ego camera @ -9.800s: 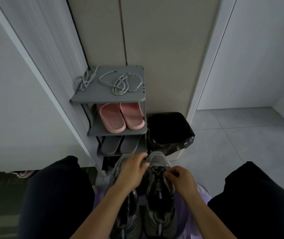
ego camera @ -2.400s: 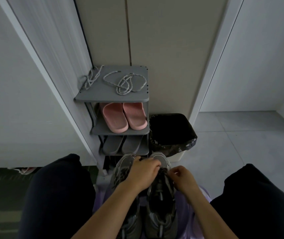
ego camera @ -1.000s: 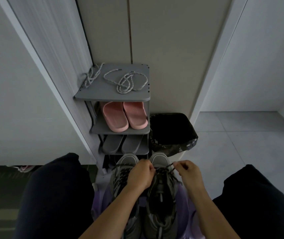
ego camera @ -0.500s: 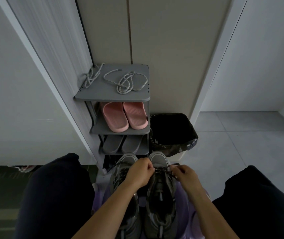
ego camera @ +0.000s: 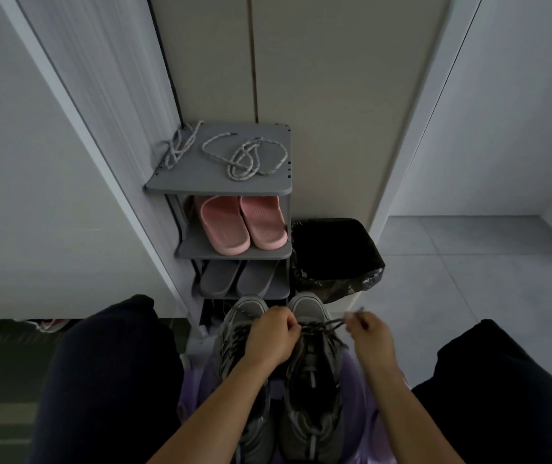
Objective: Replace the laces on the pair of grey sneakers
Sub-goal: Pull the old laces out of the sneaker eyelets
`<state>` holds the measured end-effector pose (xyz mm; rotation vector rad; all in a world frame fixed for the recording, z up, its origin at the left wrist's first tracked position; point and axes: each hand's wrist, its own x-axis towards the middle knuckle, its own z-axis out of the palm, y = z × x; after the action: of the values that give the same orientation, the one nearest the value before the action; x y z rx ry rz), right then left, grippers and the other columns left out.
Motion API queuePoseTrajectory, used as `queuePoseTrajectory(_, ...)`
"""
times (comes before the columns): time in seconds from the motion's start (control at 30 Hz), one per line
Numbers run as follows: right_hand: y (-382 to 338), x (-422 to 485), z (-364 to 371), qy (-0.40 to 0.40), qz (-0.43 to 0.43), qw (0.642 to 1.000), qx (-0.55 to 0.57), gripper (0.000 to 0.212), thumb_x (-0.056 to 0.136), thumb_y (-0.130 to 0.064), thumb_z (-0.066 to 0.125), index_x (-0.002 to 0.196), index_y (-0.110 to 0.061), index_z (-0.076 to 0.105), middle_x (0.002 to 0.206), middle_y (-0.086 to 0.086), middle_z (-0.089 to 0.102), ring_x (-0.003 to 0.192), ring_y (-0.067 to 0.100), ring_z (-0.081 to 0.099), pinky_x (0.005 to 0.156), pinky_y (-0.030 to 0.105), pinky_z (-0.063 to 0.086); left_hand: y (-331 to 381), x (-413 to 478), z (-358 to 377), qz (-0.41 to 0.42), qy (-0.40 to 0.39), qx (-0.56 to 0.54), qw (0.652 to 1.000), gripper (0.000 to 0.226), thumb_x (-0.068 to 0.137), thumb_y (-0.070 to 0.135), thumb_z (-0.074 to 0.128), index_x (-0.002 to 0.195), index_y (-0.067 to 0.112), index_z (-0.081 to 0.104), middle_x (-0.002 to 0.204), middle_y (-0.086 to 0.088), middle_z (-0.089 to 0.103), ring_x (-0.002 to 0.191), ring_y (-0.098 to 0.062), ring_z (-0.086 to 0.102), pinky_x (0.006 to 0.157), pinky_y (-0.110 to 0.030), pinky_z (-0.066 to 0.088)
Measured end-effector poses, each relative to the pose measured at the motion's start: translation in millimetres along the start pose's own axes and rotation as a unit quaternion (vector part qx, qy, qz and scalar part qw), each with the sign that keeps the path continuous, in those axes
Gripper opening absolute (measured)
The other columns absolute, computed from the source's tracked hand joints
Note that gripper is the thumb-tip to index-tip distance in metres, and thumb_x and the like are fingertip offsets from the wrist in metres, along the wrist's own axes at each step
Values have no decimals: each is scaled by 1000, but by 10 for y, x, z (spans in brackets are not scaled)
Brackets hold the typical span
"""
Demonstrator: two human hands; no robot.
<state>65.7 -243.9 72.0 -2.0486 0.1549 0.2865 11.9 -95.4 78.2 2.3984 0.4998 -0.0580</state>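
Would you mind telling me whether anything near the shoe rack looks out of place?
Two loose laces lie tangled on the rack's top shelf, one bunched at its left edge. The pink slippers below are neatly paired.

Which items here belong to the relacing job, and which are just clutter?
Job: grey sneakers; dark lace held by left hand and right hand; loose laces on rack.
Clutter: pink slippers; grey slippers; bin.

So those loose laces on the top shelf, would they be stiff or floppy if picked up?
Probably floppy: the loose laces lie in slack, overlapping loops on the top shelf. Likely light, being thin cord. Lifting one end would probably trail the rest, perhaps snagging where loops cross.
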Motion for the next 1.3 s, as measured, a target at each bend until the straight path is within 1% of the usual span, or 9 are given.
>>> queuePoseTrajectory(0.1, -33, 89, -153, 70, 38, 989, 123, 20, 94, -18, 50, 83, -3, 58, 76, 10, 56, 70, 21, 50, 65, 31, 37, -7, 6, 4, 0, 7, 1, 1000, 16, 91, 23, 53, 92, 10, 61, 102, -4, 61, 90, -17, 60, 82, -28, 46)
queuePoseTrajectory(0.27, 57, -52, 86, -112, 9, 994, -8, 18, 90, -18, 58, 80, -3, 63, 70, 7, 57, 62, 15, 47, 56, 21, 38, -19, 3, -2, 5, 5, 0, 1000, 15, 90, 25, 54, 90, 12, 61, 103, -2, 61, 92, -15, 58, 85, -26, 45)
queuePoseTrajectory(0.43, 47, 185, -166, 113, 49, 974, 191, 21, 93, -16, 51, 74, -8, 55, 68, 8, 50, 64, 18, 44, 63, 31, 35, -13, 3, -2, -2, 5, 18, 1000, 13, 90, 24, 52, 89, 14, 60, 100, -1, 62, 92, -17, 59, 97, -33, 42)
queuePoseTrajectory(0.63, 63, -29, 76, -119, 36, 991, 50, 20, 90, -15, 57, 73, -7, 61, 74, 13, 59, 70, 20, 51, 67, 30, 41, -20, -4, -5, 0, 0, 10, 1000, 15, 91, 25, 52, 90, 13, 60, 101, -1, 62, 93, -17, 59, 97, -34, 42)
queuePoseTrajectory(0.83, -10, 162, -176, 99, 36, 966, 235, 23, 92, -11, 52, 70, -15, 57, 70, 6, 55, 66, 18, 49, 61, 25, 36, -14, 0, -9, 0, -5, 25, 1000, 17, 91, 27, 52, 95, 12, 60, 104, -2, 62, 97, -17, 58, 97, -33, 42)
queuePoseTrajectory(1.0, 90, 18, 59, -115, 18, 993, 17, 19, 90, -17, 57, 82, -1, 64, 81, 18, 65, 73, 25, 58, 65, 28, 45, -16, -3, -12, 1, -5, 25, 1000, 17, 91, 27, 52, 94, 12, 60, 104, -3, 62, 96, -19, 59, 96, -34, 42)
queuePoseTrajectory(1.07, 136, 14, 120, -76, -8, 997, -19, 22, 90, -15, 57, 84, 5, 64, 78, 20, 64, 70, 24, 55, 65, 27, 41, -15, -9, -13, 4, -5, 26, 1000, 16, 91, 26, 52, 92, 12, 60, 102, -3, 62, 95, -18, 59, 96, -34, 43)
queuePoseTrajectory(1.2, -51, 160, -207, 101, 24, 965, 241, 16, 93, -8, 49, 79, -5, 57, 67, 6, 52, 58, 13, 44, 46, 12, 38, -20, 4, -19, 0, -5, 41, 999, 17, 92, 24, 50, 94, 9, 59, 101, -5, 62, 93, -20, 59, 90, -32, 44)
queuePoseTrajectory(1.3, -135, 76, -174, 28, 13, 978, 208, 20, 93, -8, 49, 73, -11, 52, 67, 7, 54, 56, 14, 44, 51, 21, 38, -13, 4, -13, 6, -15, 47, 999, 18, 93, 26, 50, 98, 10, 57, 104, -5, 61, 96, -21, 58, 93, -34, 43)
